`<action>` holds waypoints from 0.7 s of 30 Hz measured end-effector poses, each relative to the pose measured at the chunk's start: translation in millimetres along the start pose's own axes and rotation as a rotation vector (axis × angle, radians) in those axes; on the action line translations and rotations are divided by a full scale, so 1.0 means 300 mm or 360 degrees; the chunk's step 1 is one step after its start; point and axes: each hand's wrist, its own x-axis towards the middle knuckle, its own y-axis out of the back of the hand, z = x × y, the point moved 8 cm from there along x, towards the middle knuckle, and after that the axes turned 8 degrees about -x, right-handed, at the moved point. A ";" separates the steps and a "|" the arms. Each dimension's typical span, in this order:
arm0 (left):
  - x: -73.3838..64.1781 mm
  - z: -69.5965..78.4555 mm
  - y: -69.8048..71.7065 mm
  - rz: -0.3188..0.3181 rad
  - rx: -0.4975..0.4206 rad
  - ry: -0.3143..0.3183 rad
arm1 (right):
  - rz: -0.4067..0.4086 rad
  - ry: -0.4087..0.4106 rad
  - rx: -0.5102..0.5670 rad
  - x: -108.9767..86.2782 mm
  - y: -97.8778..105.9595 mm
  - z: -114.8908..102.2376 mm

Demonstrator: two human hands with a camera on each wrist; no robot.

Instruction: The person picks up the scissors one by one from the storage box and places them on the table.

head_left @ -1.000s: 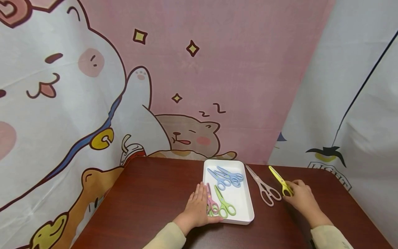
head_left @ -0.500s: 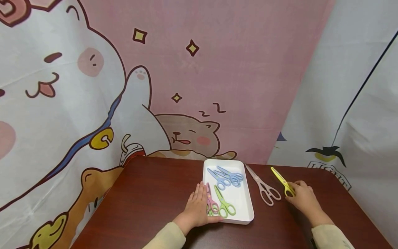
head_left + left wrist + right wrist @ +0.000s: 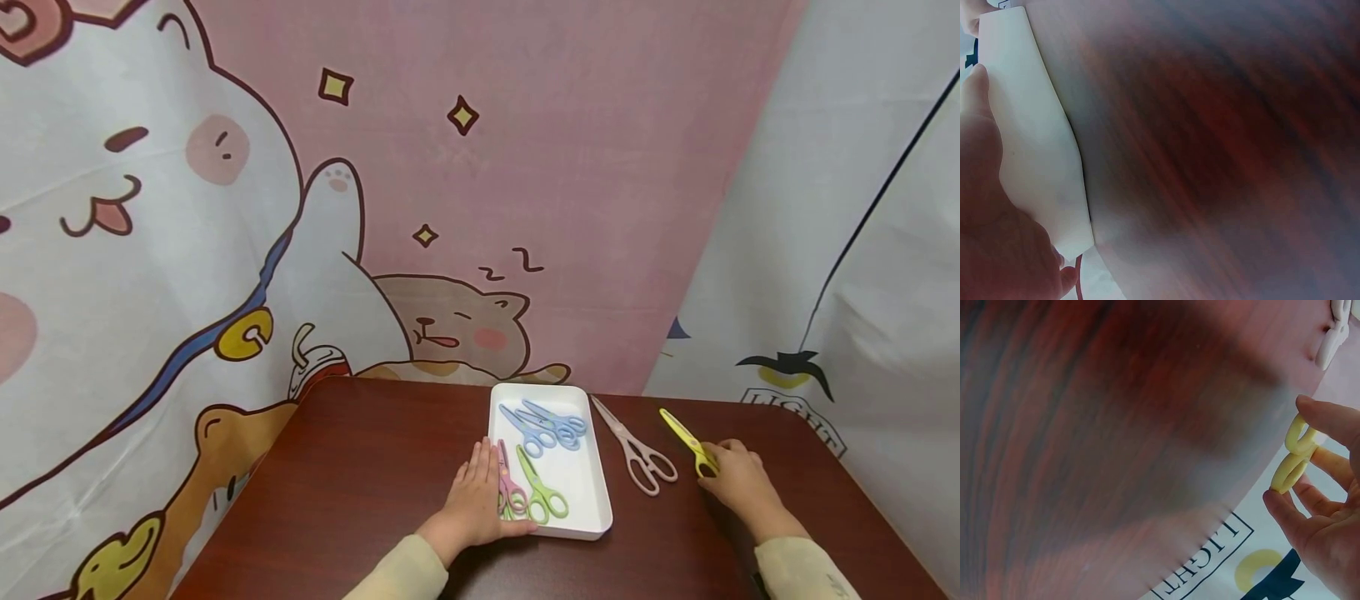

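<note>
Yellow scissors (image 3: 687,438) at table's (image 3: 390,475) right, outside tray (image 3: 591,504). Over last 1 s: shifted right and slightly nearer person, gap to pale scissors (image 3: 622,431) wider. Right hand (image 3: 741,485) clamped on handle loops, thumb and fingers pinching; lifted or touching wood, cannot tell. Left hand (image 3: 471,502) unmoved: fingers straight, close together along tray's left wall, thumb apart at near edge. Inside tray: blue scissors (image 3: 534,431), pink scissors (image 3: 507,481), green scissors (image 3: 536,481), unmoved. Judgement: placing of 1 pair in progress, not yet released.
</note>
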 end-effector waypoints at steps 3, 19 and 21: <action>0.000 0.001 0.002 -0.0006 -0.0005 0.0005 | -0.0011 0.0002 -0.0001 0.000 -0.001 0.003; -0.003 0.005 0.008 -0.0014 -0.0002 0.0002 | -0.0110 0.0012 -0.0009 0.011 -0.022 0.009; -0.002 0.004 0.006 -0.0010 -0.0005 -0.0001 | -0.0119 0.0019 -0.0005 0.011 -0.027 0.009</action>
